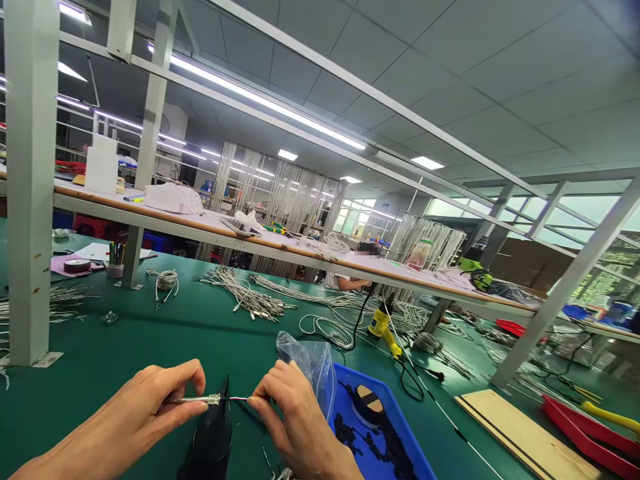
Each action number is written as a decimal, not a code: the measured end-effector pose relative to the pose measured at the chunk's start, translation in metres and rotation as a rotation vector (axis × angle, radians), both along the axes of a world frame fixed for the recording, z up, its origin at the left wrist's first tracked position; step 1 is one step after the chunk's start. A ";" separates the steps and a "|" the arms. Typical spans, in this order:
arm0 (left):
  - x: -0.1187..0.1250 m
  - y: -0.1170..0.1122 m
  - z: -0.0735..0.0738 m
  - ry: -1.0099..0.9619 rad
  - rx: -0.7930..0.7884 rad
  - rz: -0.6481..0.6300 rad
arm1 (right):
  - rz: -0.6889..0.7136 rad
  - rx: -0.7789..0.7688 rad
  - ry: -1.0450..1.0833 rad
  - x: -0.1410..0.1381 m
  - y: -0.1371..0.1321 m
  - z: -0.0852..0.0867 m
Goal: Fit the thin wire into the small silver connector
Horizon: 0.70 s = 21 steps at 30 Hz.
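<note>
My left hand (145, 407) pinches a silver metal-sleeved cable end (200, 399) between thumb and fingers. My right hand (295, 420) grips the thin dark wire (239, 399) running out of that sleeve, so the two hands nearly meet. Directly below the join stands a pointed black object (213, 427), possibly a nozzle, its exact kind unclear. Beside my right hand lie a clear plastic bag (307, 370) and a blue tray (395, 427) holding small black parts and a round black-and-yellow item (367, 405).
Bundles of cable (245, 293) lie across the green work mat (100, 347). A yellow heat gun (383, 327) sits on its cord. To the right are a wooden board (525, 437) and a red tray (585, 433). A white shelf (300, 250) on posts crosses behind, with a co-worker's arm (347, 283) beyond it.
</note>
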<state>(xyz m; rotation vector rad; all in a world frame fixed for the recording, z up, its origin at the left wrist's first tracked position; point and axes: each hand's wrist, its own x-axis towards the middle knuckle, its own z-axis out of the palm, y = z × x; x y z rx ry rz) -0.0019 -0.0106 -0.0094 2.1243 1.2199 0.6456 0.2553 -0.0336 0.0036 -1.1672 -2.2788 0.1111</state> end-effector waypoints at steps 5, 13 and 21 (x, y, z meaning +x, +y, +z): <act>0.001 -0.003 0.005 0.034 -0.011 -0.039 | -0.009 -0.016 -0.015 0.000 0.001 -0.001; 0.004 0.000 0.004 0.052 -0.060 -0.044 | -0.019 0.004 -0.048 0.000 -0.002 0.003; 0.004 0.000 0.002 0.050 -0.068 -0.039 | -0.028 0.030 -0.099 0.001 0.001 0.003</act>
